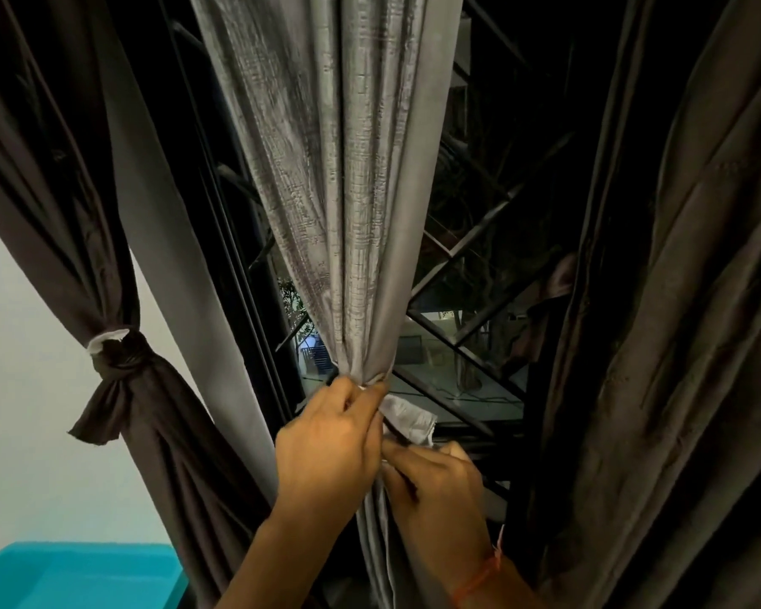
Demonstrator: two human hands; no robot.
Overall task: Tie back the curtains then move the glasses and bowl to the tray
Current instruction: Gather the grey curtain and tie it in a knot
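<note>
A tall window [471,274] with a black frame and diagonal black bars fills the middle of the view, with darkness and a few lit shapes seen through the glass. A plain white wall [31,371] is seen at the lower left. A dark brown curtain on the right [668,301] hangs loose in heavy folds down the whole right side. A dark brown curtain on the left [62,178] is already gathered and knotted with a matching tie [119,358] against the wall. Between them a grey textured curtain [348,178] hangs in front of the window and is bunched tightly at its lower part. A corner of a turquoise container [80,573] is seen at the bottom left. The left hand [330,441] is closed around the bunched grey fabric, fingers pinched at the gather. The right hand [436,481], just beside it and lower, is closed on a pale grey tie strip [409,419] that sticks out to the right of the gather. A thin orange thread [479,578] is worn around the right wrist
</note>
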